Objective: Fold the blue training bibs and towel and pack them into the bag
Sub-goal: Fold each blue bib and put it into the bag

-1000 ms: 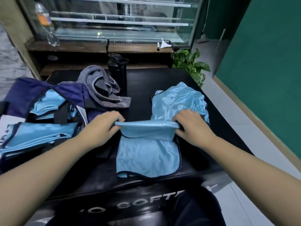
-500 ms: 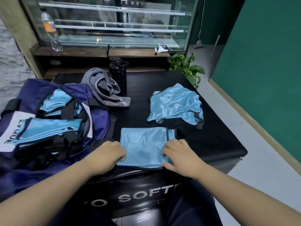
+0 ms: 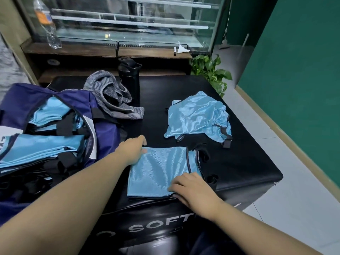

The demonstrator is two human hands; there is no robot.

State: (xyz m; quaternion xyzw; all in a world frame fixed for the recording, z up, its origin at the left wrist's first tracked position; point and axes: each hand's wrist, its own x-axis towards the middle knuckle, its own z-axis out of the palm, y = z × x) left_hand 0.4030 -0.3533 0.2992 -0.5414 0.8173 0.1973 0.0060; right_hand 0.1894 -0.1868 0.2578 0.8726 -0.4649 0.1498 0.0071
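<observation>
Bag: the navy bag (image 3: pixel 108 133) sat open at the left of the bench (image 3: pixel 248 166), folded blue bibs (image 3: pixel 42 146) already stacked inside it.
Towel: the grey towel (image 3: pixel 110 96) lay crumpled just behind the bag, not yet folded.
Left hand: the left hand (image 3: pixel 132 151) rested on the far-left corner of the folded bib (image 3: pixel 158 172); whether its grip pinched the edge or only pressed, I could not tell (the fingertips were hidden).
Folded bib: it lay flat at the bench's near edge, black trim and straps showing at its right side.
Right hand: the right hand (image 3: pixel 191 186) held the near-right corner, its grip apparently nipping the cloth.
Doing it well: likely best to tuck the straps in, keep both corners held, and carry the bib flat to the bag so the slippery cloth kept its fold.
Loose bibs: a rumpled pile (image 3: pixel 198 115) waited at the far right.
</observation>
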